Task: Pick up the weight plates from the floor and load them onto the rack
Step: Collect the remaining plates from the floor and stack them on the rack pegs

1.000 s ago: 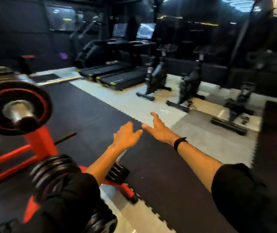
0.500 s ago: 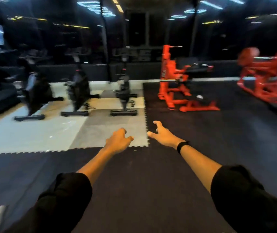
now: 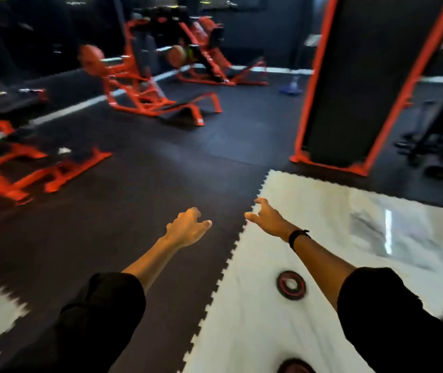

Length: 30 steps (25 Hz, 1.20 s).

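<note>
Plate (image 3: 291, 285), black with red ring, flat on pale floor mat (image 3: 322, 211), below and nearer than right grip (image 3: 267, 218). Second plate (image 3: 295, 367) at bottom edge. Left grip (image 3: 188, 228) and right both outstretched, fingers loosely curled, holding nothing.

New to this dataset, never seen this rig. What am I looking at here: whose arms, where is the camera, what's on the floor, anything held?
There is no machine: a person wears one wide-angle camera on the head, looking forward and down, so the picture is their own view of a gym. Both bare arms in black sleeves stretch forward. The left hand and the right hand, with a black wristband, have loosely curled fingers and hold nothing. On the white interlocking floor mat, under the right forearm, lies a small round black weight plate with a red ring; a second plate is cut off by the bottom edge. Orange-framed gym machines stand further back on the black mat. The picture is blurred.
</note>
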### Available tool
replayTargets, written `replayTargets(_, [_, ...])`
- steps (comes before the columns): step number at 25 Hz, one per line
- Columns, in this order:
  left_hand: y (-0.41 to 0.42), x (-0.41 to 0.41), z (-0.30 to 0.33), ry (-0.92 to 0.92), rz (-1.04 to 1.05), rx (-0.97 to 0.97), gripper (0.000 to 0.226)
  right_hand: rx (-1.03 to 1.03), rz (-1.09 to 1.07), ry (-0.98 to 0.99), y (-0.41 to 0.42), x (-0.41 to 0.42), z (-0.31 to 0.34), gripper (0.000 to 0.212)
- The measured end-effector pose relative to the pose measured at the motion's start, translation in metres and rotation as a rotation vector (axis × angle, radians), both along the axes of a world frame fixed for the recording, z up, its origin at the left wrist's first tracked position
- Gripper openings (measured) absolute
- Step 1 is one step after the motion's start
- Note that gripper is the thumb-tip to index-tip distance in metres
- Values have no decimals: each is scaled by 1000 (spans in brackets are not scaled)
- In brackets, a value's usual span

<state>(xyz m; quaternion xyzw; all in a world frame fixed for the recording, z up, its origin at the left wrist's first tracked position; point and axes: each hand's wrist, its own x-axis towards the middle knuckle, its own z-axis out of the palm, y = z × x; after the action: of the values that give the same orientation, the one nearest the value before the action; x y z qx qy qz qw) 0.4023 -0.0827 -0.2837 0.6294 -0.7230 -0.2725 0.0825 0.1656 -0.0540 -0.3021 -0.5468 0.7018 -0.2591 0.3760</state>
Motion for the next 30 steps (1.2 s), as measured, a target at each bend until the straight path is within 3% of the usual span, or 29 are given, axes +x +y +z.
replayTargets(4, [-31,-88,-19,35,-303,32,44,36,-271,13,24,-69,-11,68])
replayTargets(6, [-45,-107,-32,24,-396,54,53,54,-376,10,29,-77,-13,69])
replayTargets(15, [-91,-148,-101,62,-544,261,58,208,-525,28,32,-75,-35,73])
replayTargets(22, [-102,-208,-135,283,-394,449,64,284,-652,-26,25,-117,-75,71])
replayTargets(30, [-159,-343,-212,244,-278,529,69,344,-637,-151,-53,-257,-162,68])
